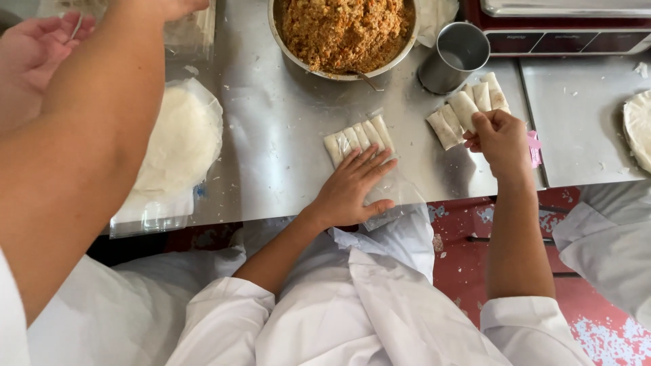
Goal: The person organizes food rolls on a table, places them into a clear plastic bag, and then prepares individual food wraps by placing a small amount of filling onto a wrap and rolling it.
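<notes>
My left hand (352, 186) lies flat with fingers spread on a clear plastic bag (400, 196) at the table's front edge. Its fingertips touch a row of several pale spring rolls (358, 137) lying side by side. My right hand (500, 137) pinches one spring roll (464, 108) from a second group of rolls (485, 95) further right, beside a steel cup (454, 55).
A large steel bowl of orange-brown filling (344, 27) with a spoon stands at the back. A stack of round wrappers in plastic (180, 139) lies left. Another person's arm (81, 135) and hand (30, 57) reach over the left side. More wrappers (639, 129) lie far right.
</notes>
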